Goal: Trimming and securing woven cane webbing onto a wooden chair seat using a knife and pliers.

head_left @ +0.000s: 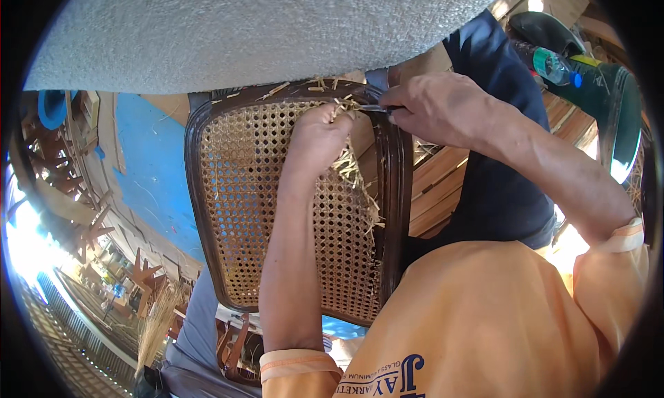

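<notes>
A dark brown wooden frame (pixel 391 246) with woven cane mesh (pixel 242 211) lies before me. The mesh is torn loose along its right side, with frayed straw-coloured strands (pixel 346 164) and bits scattered on the top rail. My left hand (pixel 319 136) is closed on strands near the upper right corner. My right hand (pixel 437 107) holds a slim metal tool (pixel 372 108), its tip at that corner beside my left fingers; its exact kind is unclear.
A pale grey padded surface (pixel 263 31) crosses above the frame. To the left are a blue board (pixel 149 177), wooden pieces and a straw bundle (pixel 155 329). At right are my dark-trousered leg (pixel 501 80), a plastic bottle (pixel 553 66), a green container (pixel 615 104) and wooden planks (pixel 436 183).
</notes>
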### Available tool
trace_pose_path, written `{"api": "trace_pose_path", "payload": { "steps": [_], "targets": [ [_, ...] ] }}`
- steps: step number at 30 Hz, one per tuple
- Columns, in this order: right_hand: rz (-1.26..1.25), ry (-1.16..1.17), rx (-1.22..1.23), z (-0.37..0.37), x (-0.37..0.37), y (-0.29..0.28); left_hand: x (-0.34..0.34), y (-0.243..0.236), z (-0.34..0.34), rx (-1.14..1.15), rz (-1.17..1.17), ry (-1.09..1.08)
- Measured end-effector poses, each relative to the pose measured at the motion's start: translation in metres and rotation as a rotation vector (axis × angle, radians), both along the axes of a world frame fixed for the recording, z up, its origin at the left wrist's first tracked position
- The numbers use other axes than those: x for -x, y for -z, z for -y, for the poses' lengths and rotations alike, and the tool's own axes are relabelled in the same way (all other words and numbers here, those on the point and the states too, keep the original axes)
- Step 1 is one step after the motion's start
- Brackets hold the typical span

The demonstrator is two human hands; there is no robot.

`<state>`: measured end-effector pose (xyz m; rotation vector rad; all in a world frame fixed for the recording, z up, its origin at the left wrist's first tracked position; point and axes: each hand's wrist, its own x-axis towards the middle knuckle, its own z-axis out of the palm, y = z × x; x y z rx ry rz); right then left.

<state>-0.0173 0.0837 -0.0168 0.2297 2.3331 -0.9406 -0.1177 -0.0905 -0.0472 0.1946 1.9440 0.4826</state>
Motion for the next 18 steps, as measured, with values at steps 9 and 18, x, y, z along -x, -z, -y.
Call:
{"api": "trace_pose_path", "payload": {
  "steps": [9, 18],
  "targets": [
    [-0.274, -0.627, -0.248, -0.004, 0.017, 0.018, -0.003, 0.003, 0.0, -0.08, -0.05, 0.002],
    [-0.222, -0.055, -0.248, 0.034, -0.018, 0.0, -0.01, -0.001, -0.008, 0.005, -0.232, 0.131]
  ]
}}
